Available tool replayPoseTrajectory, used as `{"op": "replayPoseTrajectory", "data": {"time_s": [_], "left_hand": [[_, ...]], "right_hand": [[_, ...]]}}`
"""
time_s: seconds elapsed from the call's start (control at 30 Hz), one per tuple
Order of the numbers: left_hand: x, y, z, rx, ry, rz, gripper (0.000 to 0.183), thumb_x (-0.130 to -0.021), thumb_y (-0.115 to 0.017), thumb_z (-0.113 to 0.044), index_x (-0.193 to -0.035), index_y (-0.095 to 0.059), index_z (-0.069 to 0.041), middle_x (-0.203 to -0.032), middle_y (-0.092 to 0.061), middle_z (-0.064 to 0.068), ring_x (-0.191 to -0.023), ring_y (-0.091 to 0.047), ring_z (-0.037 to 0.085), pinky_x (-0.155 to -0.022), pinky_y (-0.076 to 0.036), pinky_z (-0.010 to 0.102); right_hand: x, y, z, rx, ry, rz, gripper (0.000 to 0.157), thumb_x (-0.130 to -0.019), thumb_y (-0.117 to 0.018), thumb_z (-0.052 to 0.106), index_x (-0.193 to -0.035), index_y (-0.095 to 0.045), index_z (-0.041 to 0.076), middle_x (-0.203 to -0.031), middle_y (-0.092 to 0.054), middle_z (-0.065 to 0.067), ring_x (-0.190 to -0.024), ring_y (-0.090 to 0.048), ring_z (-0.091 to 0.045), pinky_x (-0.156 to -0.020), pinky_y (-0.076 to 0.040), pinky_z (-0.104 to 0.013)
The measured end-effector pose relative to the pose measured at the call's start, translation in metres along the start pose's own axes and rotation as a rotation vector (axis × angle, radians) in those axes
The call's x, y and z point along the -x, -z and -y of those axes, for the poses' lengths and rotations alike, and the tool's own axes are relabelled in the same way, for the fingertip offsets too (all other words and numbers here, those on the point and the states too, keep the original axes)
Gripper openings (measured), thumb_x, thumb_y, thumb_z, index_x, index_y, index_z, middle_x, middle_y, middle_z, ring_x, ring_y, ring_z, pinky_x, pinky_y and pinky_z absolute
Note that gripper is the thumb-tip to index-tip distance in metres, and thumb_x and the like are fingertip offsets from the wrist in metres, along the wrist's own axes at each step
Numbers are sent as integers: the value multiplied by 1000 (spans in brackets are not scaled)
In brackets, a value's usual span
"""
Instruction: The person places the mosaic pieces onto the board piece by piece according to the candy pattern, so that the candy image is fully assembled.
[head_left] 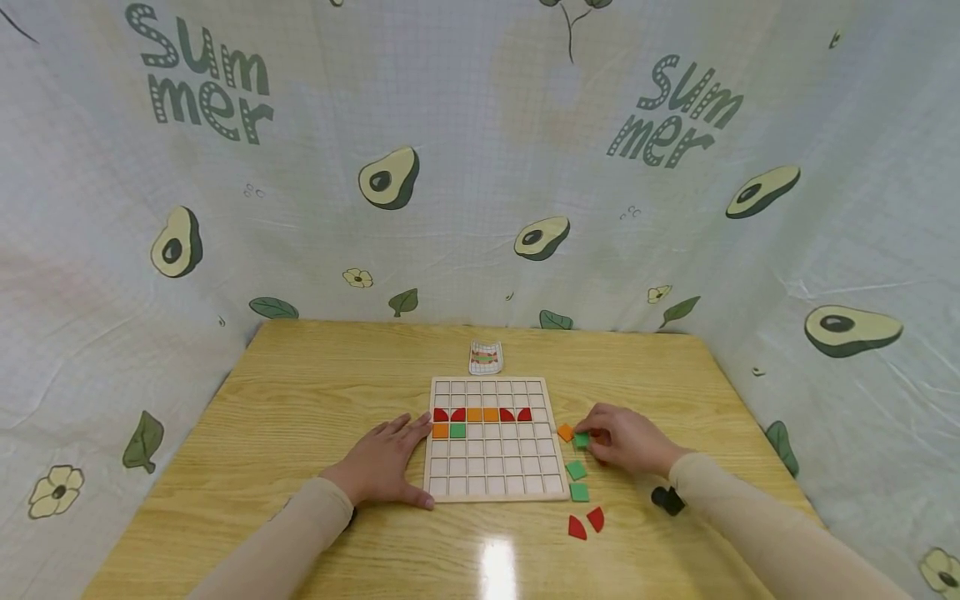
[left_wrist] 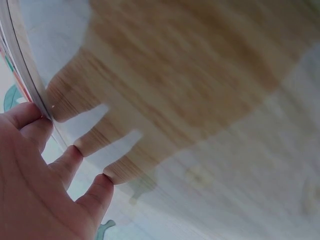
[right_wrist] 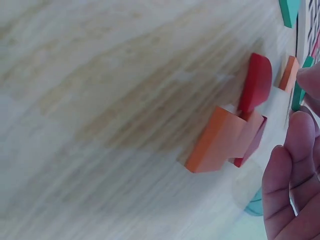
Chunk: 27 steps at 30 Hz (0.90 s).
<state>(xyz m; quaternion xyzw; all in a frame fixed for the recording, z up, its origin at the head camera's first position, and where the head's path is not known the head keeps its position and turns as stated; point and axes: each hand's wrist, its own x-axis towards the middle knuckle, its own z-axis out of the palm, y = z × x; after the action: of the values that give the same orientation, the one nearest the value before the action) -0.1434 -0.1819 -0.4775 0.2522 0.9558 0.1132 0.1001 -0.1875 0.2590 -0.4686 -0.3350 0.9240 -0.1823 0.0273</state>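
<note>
My left hand (head_left: 382, 464) lies at the left edge of a wooden grid board (head_left: 487, 468), fingers spread and touching its side. In the left wrist view, the fingertips (left_wrist: 64, 159) rest on the wood grain. My right hand (head_left: 626, 439) pinches a green square tile (right_wrist: 298, 94) between thumb and fingers, just right of the board. Beside that tile lies an orange square tile (head_left: 566, 432). One board row holds red quarter-circle tiles (head_left: 458, 415) at both ends of two orange squares (head_left: 482, 415). Below, an orange tile (head_left: 440, 431) and a green tile (head_left: 457, 431) fill cells at left.
Two green tiles (head_left: 576, 470) and two red quarter-circles (head_left: 577, 527) lie right of the board. Near my right hand are more orange tiles (right_wrist: 215, 142) and red pieces (right_wrist: 256, 82). A pattern card (head_left: 485, 357) lies behind the board. A dark object (head_left: 667, 500) sits beneath my right wrist.
</note>
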Motion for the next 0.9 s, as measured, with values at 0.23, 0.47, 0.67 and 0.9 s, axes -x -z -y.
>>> {"op": "replayPoseTrajectory", "data": {"time_s": [0.23,0.47,0.67,0.9], "left_hand": [[-1,0,0,-4,5,6,121,-65,-65,-86,-156,-35,-12,-163,-26,1,-147,-23,33,-114,-23,56],[-1,0,0,-4,6,5,121,-65,-64,-87,-156,-36,-12,-162,-27,1,-147,-23,33,-114,-24,56],[0,1,0,-3,0,2,121,-65,-65,-86,-156,-36,-12,-162,-27,2,-147,-23,34,-114,-24,56],[0,-1,2,-5,-6,-3,121,-65,-64,-86,-156,-35,-11,-163,-26,2,-147,-23,34,-114,-24,56]], "right_hand": [[-7,4,1,12,8,-6,24,-89,-74,15,-112,-75,18,-101,-60,10,-73,-52,-6,-64,-46,-24],[-27,6,9,27,21,-10,26,-88,-73,16,-114,-75,19,-101,-61,8,-67,-49,-2,-61,-46,-22],[-61,0,32,38,59,16,26,-88,-74,19,-114,-76,18,-101,-62,7,-66,-48,-2,-61,-46,-24],[-101,-17,66,99,145,70,25,-90,-71,20,-114,-76,21,-100,-63,7,-74,-52,-6,-66,-47,-24]]}}
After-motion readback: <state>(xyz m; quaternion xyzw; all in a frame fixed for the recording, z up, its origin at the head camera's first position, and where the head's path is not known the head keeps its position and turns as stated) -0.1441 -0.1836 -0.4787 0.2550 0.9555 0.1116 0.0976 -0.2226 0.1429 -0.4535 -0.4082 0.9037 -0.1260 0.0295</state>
